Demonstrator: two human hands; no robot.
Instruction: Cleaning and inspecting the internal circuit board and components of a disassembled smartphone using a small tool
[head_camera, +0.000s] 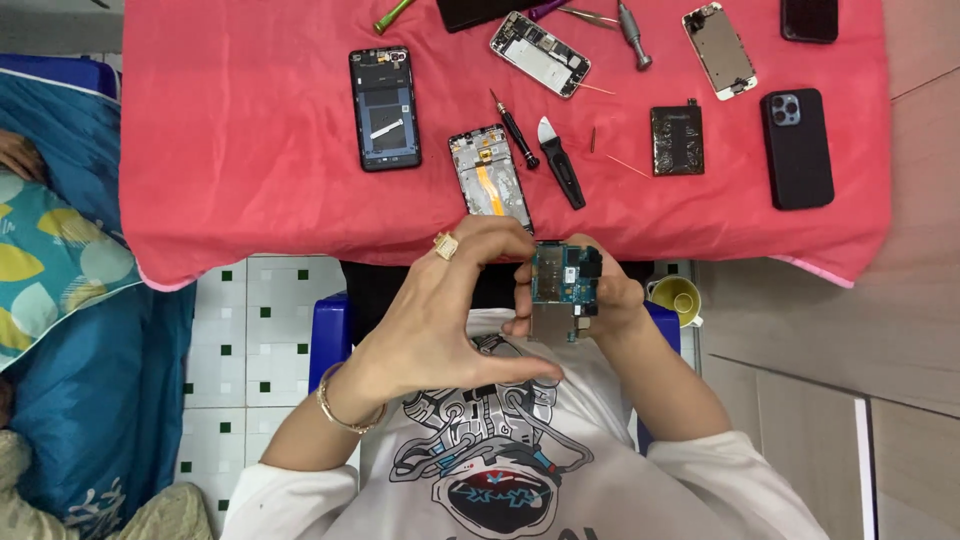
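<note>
Both hands are clamped on a small blue-green phone circuit board (562, 290), the right hand (600, 300) cupping it from behind and the left hand (450, 310) pinching its top edge, just short of the red-clothed worktop (250, 130), where a black-handled screwdriver (515, 130) lies beyond the fingertips.

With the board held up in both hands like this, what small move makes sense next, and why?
Probably lower the circuit board onto the red cloth. Both the left hand and right hand pinch it in mid-air over the lap, while the screwdriver and pry tool lie out of hand.
</note>
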